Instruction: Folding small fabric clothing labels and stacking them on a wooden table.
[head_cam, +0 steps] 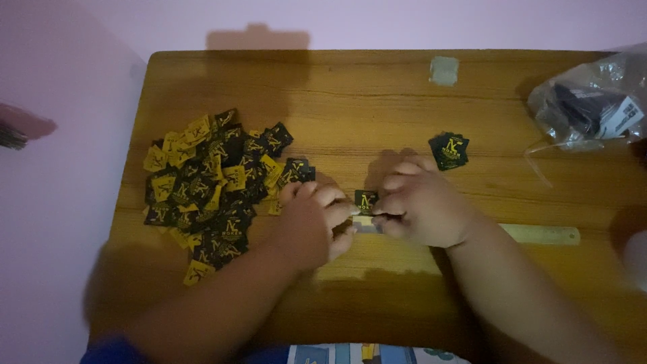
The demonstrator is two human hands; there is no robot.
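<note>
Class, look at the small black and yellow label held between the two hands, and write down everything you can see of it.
The label is a small, flat, roughly square piece, black with a yellow printed design; it looks like woven cloth or thin card, though the dim light leaves that unsure. It stands near the middle of the wooden table, over the left end of a pale ruler. The left hand and right hand pinch its lower edge from either side, hiding that part.
</note>
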